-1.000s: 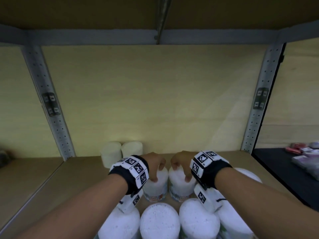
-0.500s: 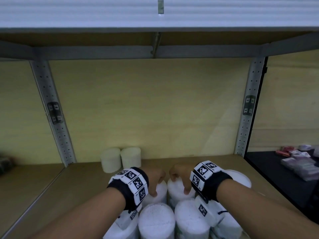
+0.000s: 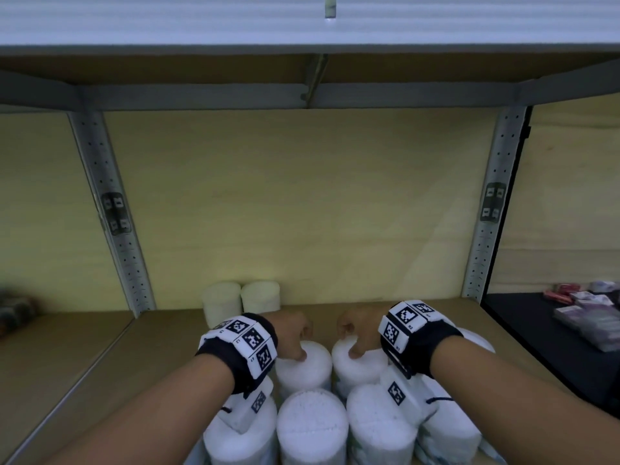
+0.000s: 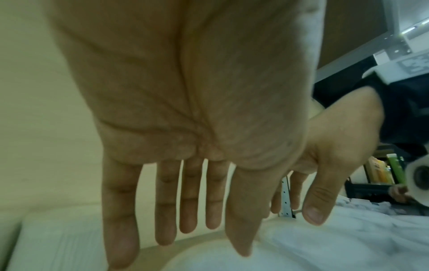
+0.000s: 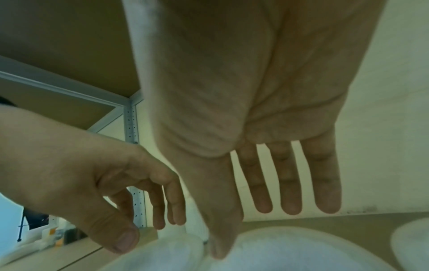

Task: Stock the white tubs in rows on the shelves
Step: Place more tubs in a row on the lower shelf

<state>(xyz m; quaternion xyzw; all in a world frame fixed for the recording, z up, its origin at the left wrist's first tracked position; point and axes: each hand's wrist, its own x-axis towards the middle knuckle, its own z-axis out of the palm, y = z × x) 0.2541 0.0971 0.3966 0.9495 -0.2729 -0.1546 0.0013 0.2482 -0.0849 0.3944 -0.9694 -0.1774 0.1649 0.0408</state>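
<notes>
Head view: tan shelf (image 3: 84,364), cream backboard (image 3: 302,203).

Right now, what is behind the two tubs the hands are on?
Behind the left tub and right tub: bare shelf board, then two white tubs side by side by the back panel. The left hand and right hand cover part of the board.

The shelf bay is dim and greenish, with a soft pale glow on the back panel (image 3: 302,203) beyond the left hand (image 3: 291,333) and right hand (image 3: 358,332). Brighter light falls on the corrugated edge (image 3: 302,25) high above both hands. The white tubs (image 3: 312,427) below the wrists look slightly washed out. Straight uprights bow outward at the frame edges. Both wrist views are murky, with each palm close, soft and out of focus.
</notes>
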